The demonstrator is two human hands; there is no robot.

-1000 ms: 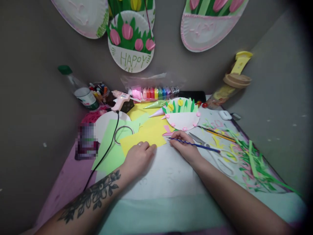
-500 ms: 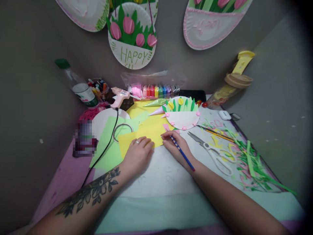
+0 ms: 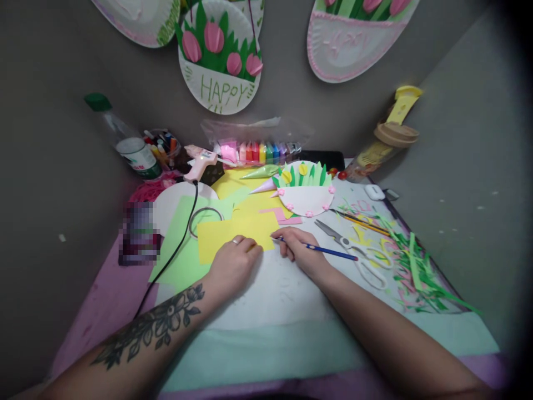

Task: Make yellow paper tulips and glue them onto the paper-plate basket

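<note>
My left hand point(image 3: 233, 262), a ring on one finger, rests with curled fingers on the near edge of a yellow paper sheet point(image 3: 233, 233), pressing it to the table. My right hand point(image 3: 300, 250) is closed round a blue pencil point(image 3: 328, 251), whose tip sits at the yellow sheet's right edge while its shaft points right. A small pink paper strip point(image 3: 283, 216) lies just beyond the hand. Behind it stands a paper-plate craft point(image 3: 306, 197) with green grass and pink flowers.
White-handled scissors point(image 3: 353, 255) and pencils point(image 3: 362, 223) lie to the right, beside green paper scraps point(image 3: 416, 272). A pink glue gun point(image 3: 202, 164) with its black cord point(image 3: 175, 250), a bottle point(image 3: 125, 141), a paint set point(image 3: 260, 151) and light green paper point(image 3: 183, 250) sit left and behind. Plate crafts point(image 3: 219, 61) hang on the wall.
My right hand turned the pencil from pointing back toward me to lying flat, pointing right, tip at the yellow sheet's edge. The left hand stayed on the paper.
</note>
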